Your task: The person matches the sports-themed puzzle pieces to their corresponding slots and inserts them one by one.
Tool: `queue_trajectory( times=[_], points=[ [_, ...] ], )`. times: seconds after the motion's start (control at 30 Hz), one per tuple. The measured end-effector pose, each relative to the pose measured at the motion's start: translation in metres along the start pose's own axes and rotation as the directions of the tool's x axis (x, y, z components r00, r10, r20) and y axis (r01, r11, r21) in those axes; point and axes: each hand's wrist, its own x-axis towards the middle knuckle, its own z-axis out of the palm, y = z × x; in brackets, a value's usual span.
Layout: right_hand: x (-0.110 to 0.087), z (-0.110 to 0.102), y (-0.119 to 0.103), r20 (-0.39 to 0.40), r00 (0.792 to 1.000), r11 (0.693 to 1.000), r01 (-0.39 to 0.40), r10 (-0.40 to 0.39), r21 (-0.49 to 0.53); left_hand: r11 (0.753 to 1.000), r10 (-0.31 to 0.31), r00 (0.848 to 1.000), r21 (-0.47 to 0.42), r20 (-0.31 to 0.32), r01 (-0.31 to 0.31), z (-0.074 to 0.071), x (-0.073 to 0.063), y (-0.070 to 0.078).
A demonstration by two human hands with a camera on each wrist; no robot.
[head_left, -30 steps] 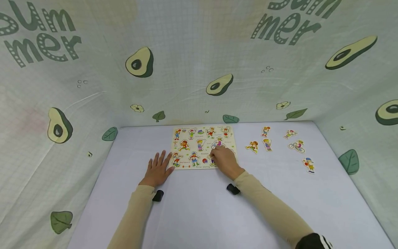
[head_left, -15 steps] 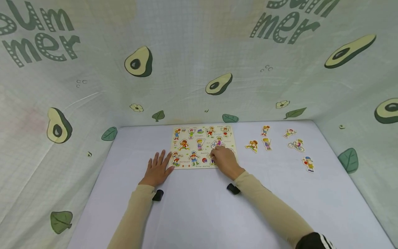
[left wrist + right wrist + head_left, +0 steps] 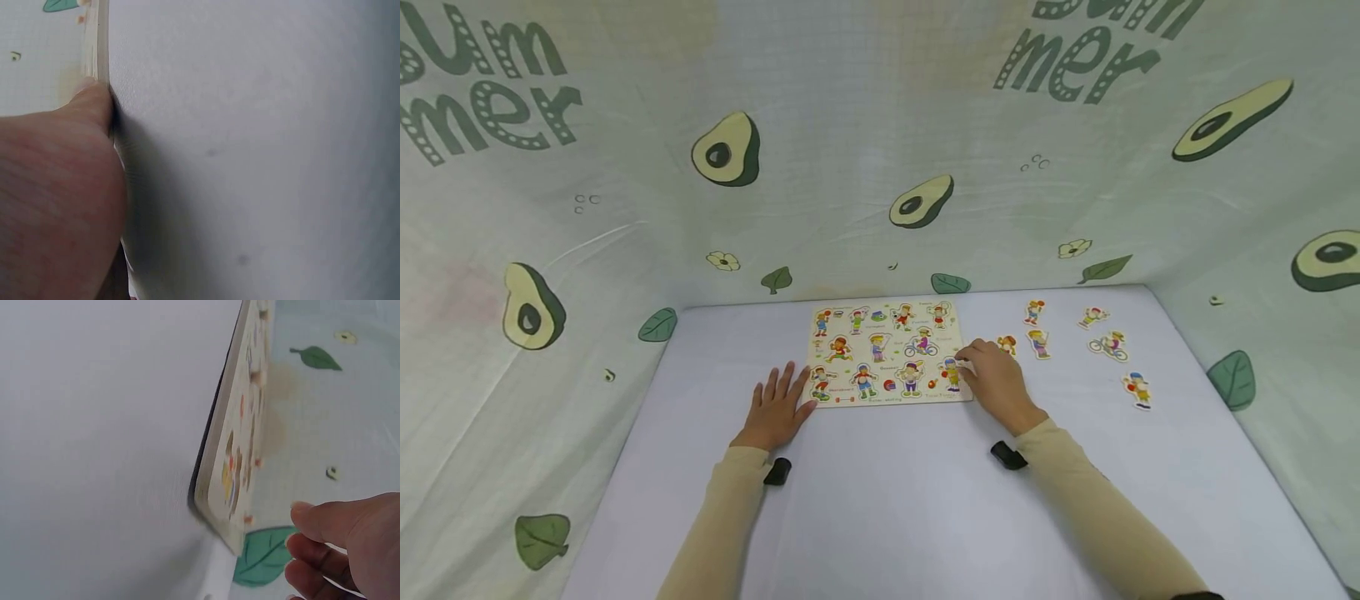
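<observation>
A pale wooden picture board (image 3: 945, 342) with several children playing sports lies flat on the table in the head view. My left hand (image 3: 772, 410) rests palm down beside the board's left edge, fingers spread. In the left wrist view, its thumb touches the board's edge (image 3: 95, 44). My right hand (image 3: 998, 385) hovers at the board's right edge, fingers loosely bent. Nothing shows between those fingers (image 3: 312, 519) in the right wrist view. A running-child puzzle piece (image 3: 1007, 343) lies just beyond that hand, partly hidden by it. Beside it is a purple-trousered figure piece (image 3: 1039, 343).
More loose pieces lie to the right: a child with a red ball (image 3: 1034, 312), a small figure (image 3: 1093, 317), a cyclist (image 3: 1108, 346) and a blue-capped player (image 3: 1138, 390). A patterned cloth (image 3: 820, 208) hangs behind the white table (image 3: 880, 500).
My right hand has moved right, off the board's lower right part, uncovering the figures there. The left hand stays put. The head view has shifted slightly.
</observation>
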Motion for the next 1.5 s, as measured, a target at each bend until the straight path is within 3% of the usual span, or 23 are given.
queue_trajectory(
  times=[0.13,0.4,0.6,0.83,1.07,1.27,1.5],
  points=[
    [-0.011,-0.016,0.026,-0.040,0.998,0.998,-0.057,0.056,-0.022,1.000,0.001,1.000,-0.012,-0.007,-0.001,-0.001,0.000,0.000],
    [-0.037,-0.047,0.079,-0.166,0.983,0.995,-0.090,0.081,-0.046,1.000,0.013,1.000,-0.013,-0.008,-0.013,0.001,0.000,-0.002],
    [-0.056,-0.063,0.113,-0.202,0.973,0.989,-0.131,0.114,-0.072,1.000,0.001,1.000,-0.020,0.003,-0.001,-0.003,-0.001,0.001],
    [-0.074,-0.079,0.145,-0.117,0.963,0.961,-0.256,0.243,-0.109,1.000,-0.003,1.000,-0.016,0.007,0.003,-0.003,-0.002,0.002],
    [-0.089,-0.088,0.168,-0.041,0.946,0.936,-0.325,0.322,-0.133,0.999,0.005,1.000,-0.033,-0.004,-0.005,-0.001,-0.002,0.000],
    [-0.095,-0.092,0.179,0.037,0.925,0.914,-0.368,0.379,-0.172,0.999,0.016,1.000,-0.035,-0.015,-0.016,-0.004,-0.005,0.002],
    [-0.097,-0.098,0.183,0.053,0.912,0.901,-0.392,0.407,-0.186,0.999,0.005,1.000,-0.045,0.008,-0.005,-0.005,-0.005,0.004]
  ],
)
